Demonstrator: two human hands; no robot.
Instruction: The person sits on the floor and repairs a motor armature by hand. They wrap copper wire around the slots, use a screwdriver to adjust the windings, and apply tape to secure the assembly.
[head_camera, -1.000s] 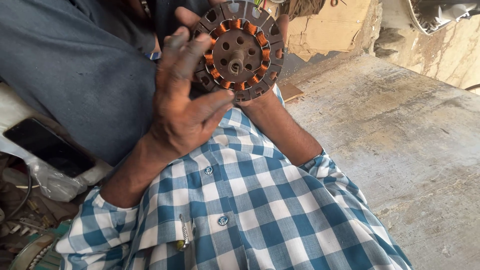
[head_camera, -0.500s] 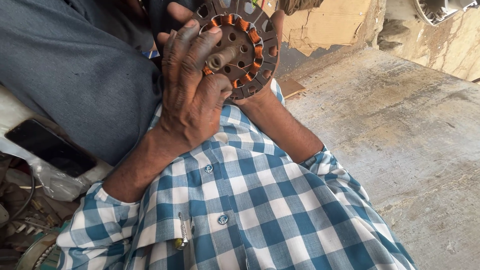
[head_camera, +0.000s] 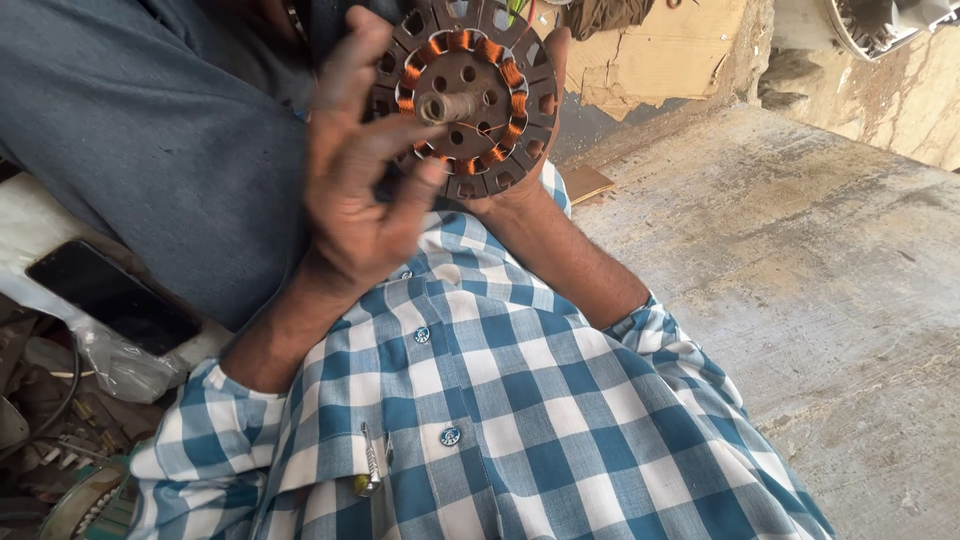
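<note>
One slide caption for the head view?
Right hand holds a copper-wound motor core; left hand touches its windings.

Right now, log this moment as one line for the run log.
right hand: holds motor stator from behind | left hand: fingers on its front, by the copper coils | phone: lying at left

Setting: small repair workshop for electric motors or fans, informal, work done seated at ground level. Evidence: wound motor stator (head_camera: 465, 95) with copper coils and central shaft; rough, stained concrete floor (head_camera: 800, 270); scrap cardboard (head_camera: 665, 50) against a worn wall; heap of wires and metal parts (head_camera: 60, 440) at one side; round motor or fan housing (head_camera: 885, 25) at the upper edge; small screwdriver (head_camera: 370, 460) clipped in a checked shirt pocket.
</note>
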